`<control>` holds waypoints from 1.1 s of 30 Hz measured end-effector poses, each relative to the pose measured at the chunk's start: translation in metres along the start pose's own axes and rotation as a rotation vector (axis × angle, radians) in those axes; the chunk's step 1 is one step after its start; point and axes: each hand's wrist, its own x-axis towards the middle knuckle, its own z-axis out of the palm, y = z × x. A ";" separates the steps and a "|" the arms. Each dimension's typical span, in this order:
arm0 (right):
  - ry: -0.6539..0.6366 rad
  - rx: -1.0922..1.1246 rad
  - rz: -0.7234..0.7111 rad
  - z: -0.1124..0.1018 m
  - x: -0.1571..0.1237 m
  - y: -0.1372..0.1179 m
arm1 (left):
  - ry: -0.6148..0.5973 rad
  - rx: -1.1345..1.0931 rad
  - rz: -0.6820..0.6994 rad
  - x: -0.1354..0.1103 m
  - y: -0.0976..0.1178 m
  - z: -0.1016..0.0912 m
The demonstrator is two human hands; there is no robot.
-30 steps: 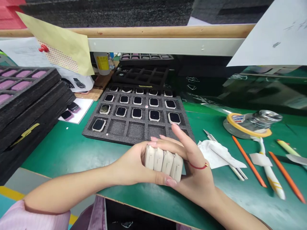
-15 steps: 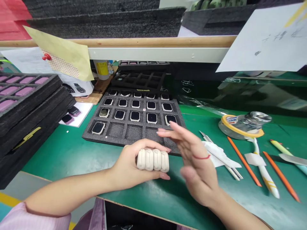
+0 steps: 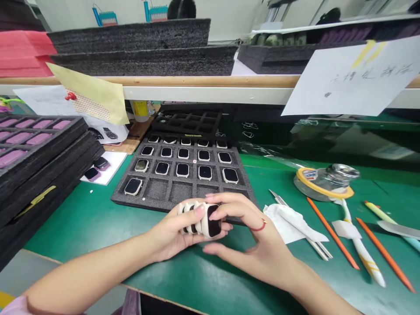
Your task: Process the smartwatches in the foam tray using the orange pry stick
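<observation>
Left hand point(image 3: 172, 232) and right hand point(image 3: 259, 245) grasp a row of smartwatches point(image 3: 200, 221), fingers clenched; black foam tray point(image 3: 144, 204) holds further watches point(image 3: 205, 173), one per compartment, some compartments unfilled.

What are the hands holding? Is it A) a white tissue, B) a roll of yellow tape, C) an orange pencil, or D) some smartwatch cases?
D: the left hand cradles the smartwatch cases side by side, one dark screen showing, and the right hand touches them.
</observation>
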 end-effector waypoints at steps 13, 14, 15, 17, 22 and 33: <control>0.086 -0.016 -0.024 -0.001 0.006 -0.002 | -0.060 -0.136 -0.077 0.004 -0.004 -0.010; 0.102 -0.023 -0.031 0.000 0.006 -0.002 | -0.042 -0.135 -0.088 0.003 -0.004 -0.010; 0.119 -0.027 -0.038 0.000 0.007 -0.002 | -0.024 -0.140 -0.094 0.003 -0.004 -0.010; 0.175 -0.027 -0.039 0.001 0.007 -0.003 | -0.011 -0.159 -0.102 0.002 -0.004 -0.010; 0.497 0.069 0.090 0.000 0.004 -0.006 | -0.111 -0.148 -0.130 0.003 -0.003 -0.012; 0.043 -0.014 0.070 0.008 -0.003 -0.012 | -0.259 -0.115 -0.098 0.004 0.001 -0.014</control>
